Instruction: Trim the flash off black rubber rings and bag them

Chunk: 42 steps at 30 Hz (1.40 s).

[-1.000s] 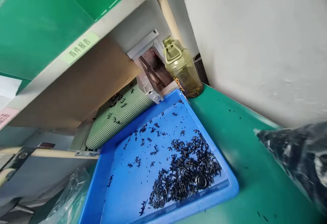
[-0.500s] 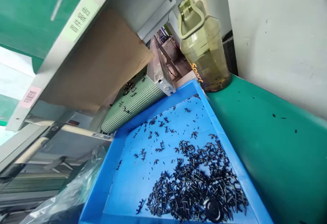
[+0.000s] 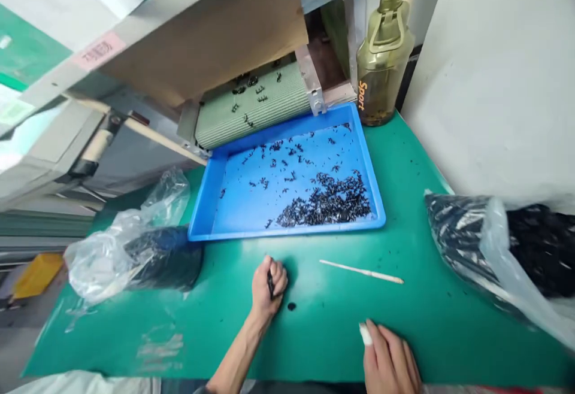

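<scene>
My left hand point(image 3: 266, 289) rests as a fist above the green table, closed on a small black part point(image 3: 270, 284) that shows between its fingers; the part's kind I cannot make out. A small black disc point(image 3: 291, 306) lies on the table just right of that hand. At the near edge, my right hand point(image 3: 390, 361) lies with its fingers stretched out and holds nothing visible; a white wrap point(image 3: 365, 334) covers one fingertip. Between and beyond the hands lies a thin whitish stick point(image 3: 363, 270). Ahead stands a blue tray point(image 3: 287, 234) with small black pieces point(image 3: 327, 199) heaped at its near right.
A green conveyor belt point(image 3: 269, 99) carrying black parts ends over the tray's far side. A filled plastic bag point(image 3: 164, 256) sits left, another open bag of black pieces point(image 3: 539, 244) right. A large bottle point(image 3: 384, 64) stands behind right. A metal shelf edge point(image 3: 135, 20) overhangs upper left.
The view has swung down and back, so both hands, the stick and the two bags now show. The tray appears smaller and more level. No hands were in view before.
</scene>
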Motion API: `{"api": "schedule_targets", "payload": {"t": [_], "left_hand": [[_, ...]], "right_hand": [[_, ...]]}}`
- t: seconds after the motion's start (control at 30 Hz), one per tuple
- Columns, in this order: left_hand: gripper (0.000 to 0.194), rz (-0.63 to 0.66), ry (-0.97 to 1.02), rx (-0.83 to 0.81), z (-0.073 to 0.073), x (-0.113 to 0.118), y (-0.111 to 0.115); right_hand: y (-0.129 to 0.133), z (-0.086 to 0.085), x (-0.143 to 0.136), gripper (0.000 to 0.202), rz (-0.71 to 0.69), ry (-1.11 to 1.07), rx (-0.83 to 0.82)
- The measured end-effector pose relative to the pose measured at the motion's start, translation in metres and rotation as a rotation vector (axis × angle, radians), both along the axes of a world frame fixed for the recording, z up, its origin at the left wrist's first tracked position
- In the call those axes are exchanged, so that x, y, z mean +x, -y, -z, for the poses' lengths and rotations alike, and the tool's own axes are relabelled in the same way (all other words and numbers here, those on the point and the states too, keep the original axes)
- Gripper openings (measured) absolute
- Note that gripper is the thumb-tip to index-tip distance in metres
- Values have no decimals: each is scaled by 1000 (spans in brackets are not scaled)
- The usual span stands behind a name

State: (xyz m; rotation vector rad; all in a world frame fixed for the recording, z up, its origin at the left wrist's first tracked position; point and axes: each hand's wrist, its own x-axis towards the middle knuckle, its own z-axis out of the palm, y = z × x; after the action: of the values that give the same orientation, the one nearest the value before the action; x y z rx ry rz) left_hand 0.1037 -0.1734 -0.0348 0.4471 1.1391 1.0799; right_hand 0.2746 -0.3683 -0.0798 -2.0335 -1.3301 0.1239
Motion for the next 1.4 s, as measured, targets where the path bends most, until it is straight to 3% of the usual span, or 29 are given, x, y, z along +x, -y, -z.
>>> {"api": "schedule_targets", "payload": {"t": [0.17,0.27,0.43,0.53,0.63,0.73,0.83,0.93,1.0,1.13,1.2,1.3,1.4], "left_hand": [[38,-7,271,-14,0,-7,-6],[38,-20,376,-30,2,-12,-9],[36,-36,479,-18,3,-19,-9],[35,-61,549,10,-1,-23,-6],[33,-98,612,38,-5,-27,-6],[33,-116,660,53,-11,-28,-9],[32,-96,700,52,-21,-17,-11],[31,-56,685,52,-35,6,-12],[28,-37,642,78,-44,25,-11],[22,23,490,240,-58,54,-4],[17,110,304,349,-61,59,0],[8,231,-54,476,-60,57,5],[10,322,-209,607,-57,51,8]], "right_hand": [[-9,-10,7,21,-40,38,-37],[-20,-26,4,23,-83,35,-57],[-63,-56,-45,31,-495,-32,-133],[-90,-56,-80,24,-563,63,-197],[-101,-45,-95,26,-581,73,-236],[-102,-39,-93,23,-504,-209,-204],[-107,-47,-89,15,-313,-811,-148],[-120,-65,-89,15,-131,-1412,69],[-131,-78,-90,24,-73,-1647,245],[-150,-95,-87,40,51,-1815,372],[-154,-97,-84,43,100,-1834,396],[-155,-94,-81,43,138,-1831,414],[-154,-84,-81,42,179,-1834,432]]}}
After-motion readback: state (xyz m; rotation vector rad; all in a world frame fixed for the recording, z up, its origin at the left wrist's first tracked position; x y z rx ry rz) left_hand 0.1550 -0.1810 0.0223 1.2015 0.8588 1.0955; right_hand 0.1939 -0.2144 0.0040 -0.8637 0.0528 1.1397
